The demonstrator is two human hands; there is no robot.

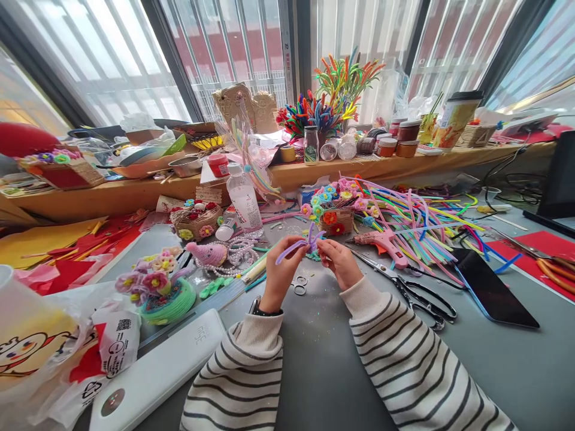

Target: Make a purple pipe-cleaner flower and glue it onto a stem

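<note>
over the grey tabletop (314, 371) | left hand (284, 269), right hand (340, 262): both pinching lilac fuzzy stems (290, 250) | bends formed, strands projecting; shaping appears incomplete

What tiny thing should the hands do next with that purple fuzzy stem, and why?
Maybe the right hand should gently bend one end of the purple fuzzy stem inward: ends stick up above the fingers, the left hand pinches the stem, and the right hand's fingertips meet right beside those ends.
</note>
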